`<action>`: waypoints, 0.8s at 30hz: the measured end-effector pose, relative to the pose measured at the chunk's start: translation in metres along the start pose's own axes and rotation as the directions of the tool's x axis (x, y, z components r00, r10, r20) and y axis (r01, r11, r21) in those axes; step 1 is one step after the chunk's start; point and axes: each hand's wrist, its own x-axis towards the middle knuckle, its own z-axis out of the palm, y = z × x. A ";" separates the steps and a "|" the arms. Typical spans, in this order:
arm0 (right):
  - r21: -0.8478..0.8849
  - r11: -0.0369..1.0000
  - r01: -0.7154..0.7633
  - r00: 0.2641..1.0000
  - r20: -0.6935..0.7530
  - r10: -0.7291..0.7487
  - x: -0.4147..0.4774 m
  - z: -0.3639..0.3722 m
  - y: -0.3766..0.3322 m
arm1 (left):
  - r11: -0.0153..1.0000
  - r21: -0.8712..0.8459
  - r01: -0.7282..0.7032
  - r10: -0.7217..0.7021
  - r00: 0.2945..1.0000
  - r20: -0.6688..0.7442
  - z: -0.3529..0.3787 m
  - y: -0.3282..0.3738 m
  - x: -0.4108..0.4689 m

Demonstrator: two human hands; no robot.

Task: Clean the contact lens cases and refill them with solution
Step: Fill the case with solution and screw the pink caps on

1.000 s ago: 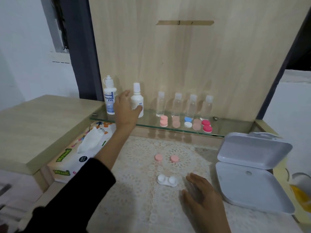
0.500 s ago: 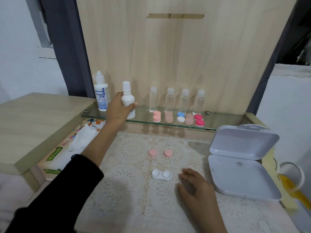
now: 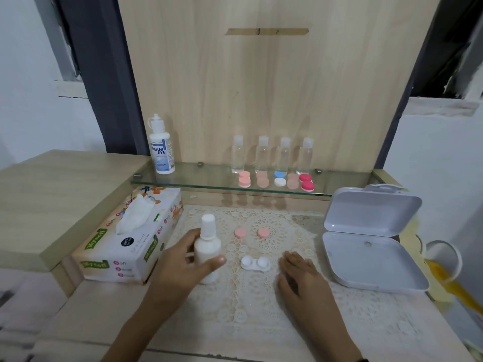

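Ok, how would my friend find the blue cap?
Look at the glass shelf against the wooden panel, with four clear bottles in a row. In front of the third bottle from the left sits the blue cap, the only blue one there.

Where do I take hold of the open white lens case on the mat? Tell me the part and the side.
Pinch the lens case at the narrow waist between its two cups, near and far edges, coming from above on the right, where the right hand lies free. It sits flat, cups open upward, so touch nothing inside them. The left hand holds the bottle.
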 end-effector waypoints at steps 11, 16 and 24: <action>0.081 0.990 -0.116 0.993 0.032 0.114 0.006 -0.010 -0.002 | 1.000 -0.024 -0.013 0.012 0.999 -0.050 0.006 -0.018 -0.014; 0.305 0.949 -0.081 0.996 0.004 0.084 0.035 -0.026 -0.042 | 0.998 -0.058 0.015 -0.019 0.997 -0.074 0.007 -0.024 -0.014; 0.300 0.952 0.066 0.987 0.117 -0.106 0.073 -0.025 -0.135 | 0.996 -0.083 0.021 -0.027 0.997 -0.072 0.007 -0.019 -0.014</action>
